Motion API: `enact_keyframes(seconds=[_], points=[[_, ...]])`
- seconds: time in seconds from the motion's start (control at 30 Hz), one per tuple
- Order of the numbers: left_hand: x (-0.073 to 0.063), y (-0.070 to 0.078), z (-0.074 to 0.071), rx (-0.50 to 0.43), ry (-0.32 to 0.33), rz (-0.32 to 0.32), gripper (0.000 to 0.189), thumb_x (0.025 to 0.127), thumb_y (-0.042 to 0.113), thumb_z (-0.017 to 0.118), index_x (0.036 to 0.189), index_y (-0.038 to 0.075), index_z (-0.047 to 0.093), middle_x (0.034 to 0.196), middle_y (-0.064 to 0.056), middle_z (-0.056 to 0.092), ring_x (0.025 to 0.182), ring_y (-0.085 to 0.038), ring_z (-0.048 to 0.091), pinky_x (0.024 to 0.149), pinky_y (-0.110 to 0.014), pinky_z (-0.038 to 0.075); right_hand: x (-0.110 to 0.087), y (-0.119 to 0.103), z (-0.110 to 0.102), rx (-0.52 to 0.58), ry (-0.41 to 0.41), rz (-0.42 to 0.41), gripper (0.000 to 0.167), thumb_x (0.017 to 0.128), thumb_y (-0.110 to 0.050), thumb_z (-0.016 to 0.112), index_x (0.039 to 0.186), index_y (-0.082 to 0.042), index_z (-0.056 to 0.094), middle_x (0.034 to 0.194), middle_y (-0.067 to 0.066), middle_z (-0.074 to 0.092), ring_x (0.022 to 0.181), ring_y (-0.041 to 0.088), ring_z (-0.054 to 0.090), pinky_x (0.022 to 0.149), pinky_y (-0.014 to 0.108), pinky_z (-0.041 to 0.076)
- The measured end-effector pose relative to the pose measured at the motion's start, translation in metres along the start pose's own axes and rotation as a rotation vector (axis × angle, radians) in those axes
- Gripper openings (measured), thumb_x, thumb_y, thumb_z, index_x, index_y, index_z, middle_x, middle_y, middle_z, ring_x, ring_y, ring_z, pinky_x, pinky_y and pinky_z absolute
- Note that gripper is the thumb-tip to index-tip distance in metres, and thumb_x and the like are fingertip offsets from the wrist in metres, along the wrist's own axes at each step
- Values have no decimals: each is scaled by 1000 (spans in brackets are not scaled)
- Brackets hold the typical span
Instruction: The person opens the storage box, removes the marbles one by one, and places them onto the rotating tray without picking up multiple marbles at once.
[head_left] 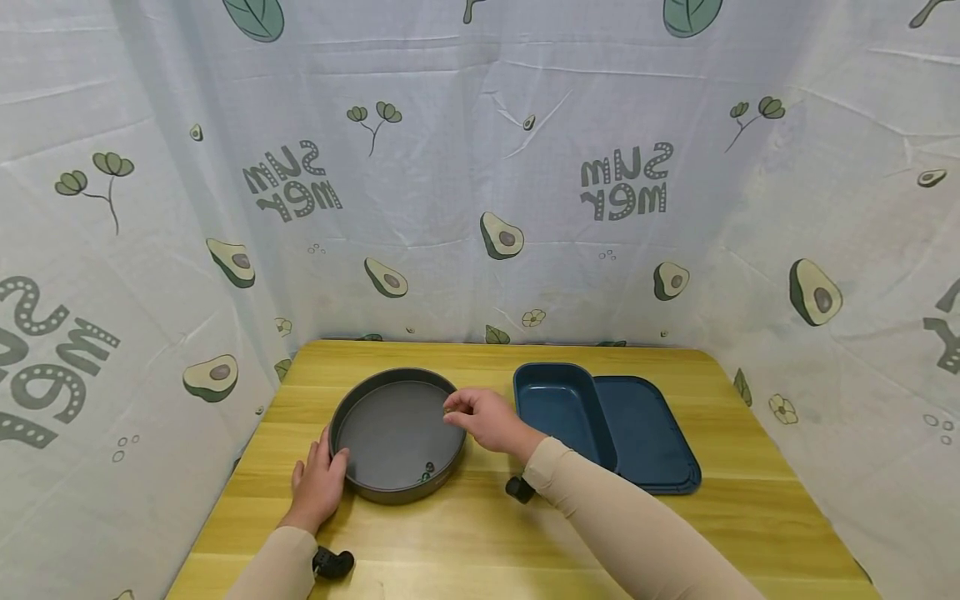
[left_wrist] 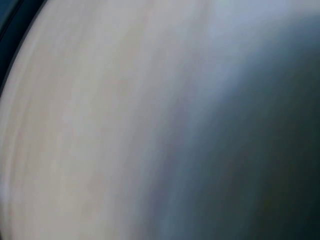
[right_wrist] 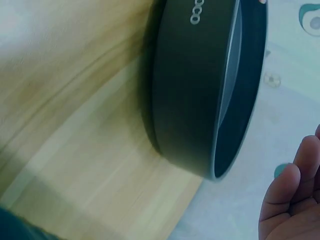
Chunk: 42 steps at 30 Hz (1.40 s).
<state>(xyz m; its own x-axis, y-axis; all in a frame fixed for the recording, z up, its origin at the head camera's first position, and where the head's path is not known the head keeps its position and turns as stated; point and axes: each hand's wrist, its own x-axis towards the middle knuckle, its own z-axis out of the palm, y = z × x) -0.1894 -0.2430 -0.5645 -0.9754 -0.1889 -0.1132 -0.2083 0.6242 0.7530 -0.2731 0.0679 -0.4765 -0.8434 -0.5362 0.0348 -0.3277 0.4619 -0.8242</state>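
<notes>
A round dark grey pan [head_left: 397,425] stands on the table, with a few small dark green pieces [head_left: 427,472] in its lower right. My left hand [head_left: 318,483] holds the pan's left side, thumb over the rim and fingers along the outer wall. Above the right rim is my right hand [head_left: 487,419], thumb and index finger pinched on what looks like a tiny yellowish piece [head_left: 447,410], too small to identify. The right wrist view shows the pan's outer wall [right_wrist: 192,95] and part of my right hand [right_wrist: 295,200]. The left wrist view is blurred.
A dark blue rectangular container [head_left: 555,408] stands on the right of the wooden table [head_left: 420,542], partly behind my right forearm. A flat blue lid [head_left: 645,433] lies against its right side. A printed curtain [head_left: 442,183] hangs behind the table and at both sides.
</notes>
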Motion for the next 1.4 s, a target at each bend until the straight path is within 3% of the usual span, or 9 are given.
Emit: enact_keyframes(seconds=[0.2,0.33,0.57,0.87,1.4], points=[[0,0,-2,17,-16,-9,71,114,38,33,170,4,5,173,-31,10,161,-51,3,126,-69,-9,3,-4,11,-34,-6,-21,18,102,-20,71,117,-11,76,94,8,73,74,11,57,65,24,48],[0,1,-2,17,-20,-10,71,114,38,33,170,4,5,173,-31,10,161,-51,2,126,-69,-9,4,-7,18,-34,-15,-14,17,102,-20,71,117,-13,76,98,11,75,79,11,60,68,25,50],[-1,1,-2,18,-12,-9,71,114,37,33,170,4,6,174,-30,10,161,-51,2,126,-69,-9,3,-12,23,-31,-31,0,17,102,-20,71,116,-13,76,99,14,75,79,11,60,66,24,49],[-1,1,-2,18,-17,-8,71,114,37,33,170,5,4,174,-30,10,161,-51,2,126,-69,-10,2,-14,25,-44,-35,1,18,101,-22,72,118,-15,76,91,-5,71,81,9,61,69,25,52],[-2,1,-1,16,-12,-12,71,114,37,32,170,6,3,174,-30,9,162,-50,1,126,-69,-11,4,-15,28,-5,-42,-2,16,102,-21,71,117,-16,76,91,-7,69,82,9,62,69,24,53]])
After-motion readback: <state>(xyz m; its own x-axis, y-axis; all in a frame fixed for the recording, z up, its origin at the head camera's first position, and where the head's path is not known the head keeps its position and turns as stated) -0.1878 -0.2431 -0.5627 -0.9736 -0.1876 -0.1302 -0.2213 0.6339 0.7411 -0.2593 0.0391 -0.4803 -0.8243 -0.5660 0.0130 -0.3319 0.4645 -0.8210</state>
